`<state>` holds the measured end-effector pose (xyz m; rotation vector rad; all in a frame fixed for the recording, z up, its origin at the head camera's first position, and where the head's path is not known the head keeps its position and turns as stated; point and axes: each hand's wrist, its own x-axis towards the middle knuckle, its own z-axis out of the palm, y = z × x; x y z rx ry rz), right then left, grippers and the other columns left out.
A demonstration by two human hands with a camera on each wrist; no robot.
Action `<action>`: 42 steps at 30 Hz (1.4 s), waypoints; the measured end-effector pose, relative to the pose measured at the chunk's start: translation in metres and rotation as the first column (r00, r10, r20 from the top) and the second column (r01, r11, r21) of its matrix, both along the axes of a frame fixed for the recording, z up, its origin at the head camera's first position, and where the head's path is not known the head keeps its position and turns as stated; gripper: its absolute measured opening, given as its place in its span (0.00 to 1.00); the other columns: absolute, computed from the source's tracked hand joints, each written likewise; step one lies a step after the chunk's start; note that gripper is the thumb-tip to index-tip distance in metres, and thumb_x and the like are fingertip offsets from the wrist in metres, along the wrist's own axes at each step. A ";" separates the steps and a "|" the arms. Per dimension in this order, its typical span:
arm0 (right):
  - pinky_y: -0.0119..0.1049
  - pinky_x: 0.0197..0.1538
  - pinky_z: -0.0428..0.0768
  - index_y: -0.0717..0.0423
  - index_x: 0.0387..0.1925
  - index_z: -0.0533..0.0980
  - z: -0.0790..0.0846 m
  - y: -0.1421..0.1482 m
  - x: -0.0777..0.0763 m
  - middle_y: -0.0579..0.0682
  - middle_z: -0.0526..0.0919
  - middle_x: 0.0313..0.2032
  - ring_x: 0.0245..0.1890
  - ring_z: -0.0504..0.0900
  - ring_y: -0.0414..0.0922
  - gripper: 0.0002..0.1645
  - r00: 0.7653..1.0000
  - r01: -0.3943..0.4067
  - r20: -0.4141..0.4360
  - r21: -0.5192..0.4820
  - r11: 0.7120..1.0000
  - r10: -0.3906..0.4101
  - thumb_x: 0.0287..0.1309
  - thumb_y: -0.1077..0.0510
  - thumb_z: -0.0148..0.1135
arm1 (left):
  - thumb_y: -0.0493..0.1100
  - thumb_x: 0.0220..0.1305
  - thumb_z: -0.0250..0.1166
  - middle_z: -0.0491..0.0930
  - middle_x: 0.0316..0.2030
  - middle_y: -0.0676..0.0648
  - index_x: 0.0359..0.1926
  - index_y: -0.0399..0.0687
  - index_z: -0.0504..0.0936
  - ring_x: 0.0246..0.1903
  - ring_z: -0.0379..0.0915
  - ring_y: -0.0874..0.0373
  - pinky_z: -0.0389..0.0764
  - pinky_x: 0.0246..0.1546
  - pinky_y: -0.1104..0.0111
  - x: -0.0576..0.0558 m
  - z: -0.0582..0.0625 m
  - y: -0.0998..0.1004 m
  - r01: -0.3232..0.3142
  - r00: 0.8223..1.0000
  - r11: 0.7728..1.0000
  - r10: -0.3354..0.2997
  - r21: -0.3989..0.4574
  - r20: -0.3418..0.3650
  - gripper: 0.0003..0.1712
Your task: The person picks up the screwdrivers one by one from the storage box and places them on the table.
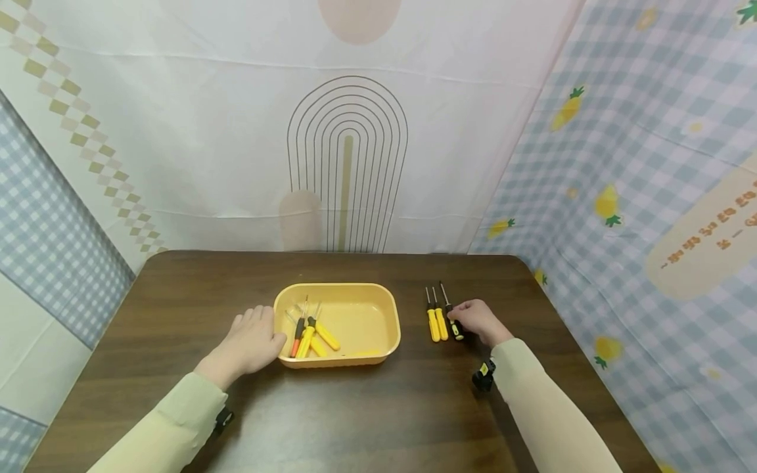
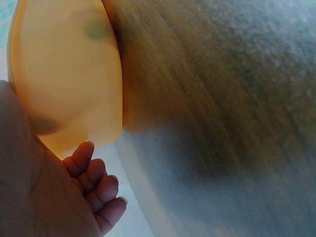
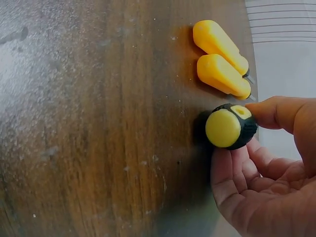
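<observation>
The right hand (image 1: 476,320) is gripping the black-and-yellow screwdriver (image 3: 224,128) by its handle, thumb on one side and fingers on the other, while two yellow screwdrivers (image 1: 437,323) are lying just left of that hand on the desk (image 1: 367,420), shafts pointing away from the person. Whether the gripped handle is touching the desk, the views are not showing clearly. Doing this well is probably depending on a light, steady pinch, with the shaft running roughly in line with its neighbours and the thumb clearing the yellow handles; a twisting wrist would be risking a knock. The left hand (image 1: 254,338) is touching the end of the yellow tray (image 1: 334,284) beside it, its fingers loosely curled; whether it is pinching the wall, one cannot tell. Inside, a red-and-black screwdriver (image 1: 298,338) and several yellow-handled ones (image 1: 327,335) are lying bunched near the left hand, while the tray's other end is facing the right hand.
</observation>
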<state>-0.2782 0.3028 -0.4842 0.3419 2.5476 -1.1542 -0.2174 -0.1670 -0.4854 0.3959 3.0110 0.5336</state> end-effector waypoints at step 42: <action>0.44 0.50 0.77 0.66 0.50 0.78 -0.002 0.003 0.001 0.59 0.78 0.50 0.45 0.79 0.51 0.23 0.989 0.121 0.102 -0.113 0.986 -0.110 0.61 0.52 0.64 | 0.49 0.62 0.54 0.66 0.35 0.43 0.47 0.31 0.68 0.37 0.61 0.48 0.62 0.39 0.55 0.003 0.006 0.002 -0.012 1.000 1.000 0.012 0.002 0.025 0.25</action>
